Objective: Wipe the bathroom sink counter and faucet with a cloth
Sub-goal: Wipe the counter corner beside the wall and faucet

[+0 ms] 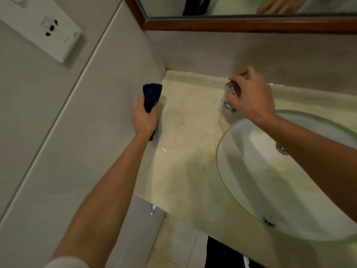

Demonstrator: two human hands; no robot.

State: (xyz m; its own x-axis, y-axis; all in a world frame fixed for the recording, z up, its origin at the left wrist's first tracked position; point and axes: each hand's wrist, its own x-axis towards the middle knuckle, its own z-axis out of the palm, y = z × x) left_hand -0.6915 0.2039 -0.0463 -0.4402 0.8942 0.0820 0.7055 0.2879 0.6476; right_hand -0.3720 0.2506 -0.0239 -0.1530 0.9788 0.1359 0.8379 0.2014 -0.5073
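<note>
L hand [144,118] clenched dark cloth [151,96] at counter [185,132] 9 o'clock edge. R hand [251,97] grasped chrome faucet [230,93], 12 o'clock of basin [251,171].

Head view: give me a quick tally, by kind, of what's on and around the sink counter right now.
Dark blue cloth, gripped by the left hand: 1
Chrome faucet, under the right hand: 1
White oval sink basin: 1
Pale marble counter: 1
Wood-framed mirror: 1
White wall socket plate: 1
Total: 6
</note>
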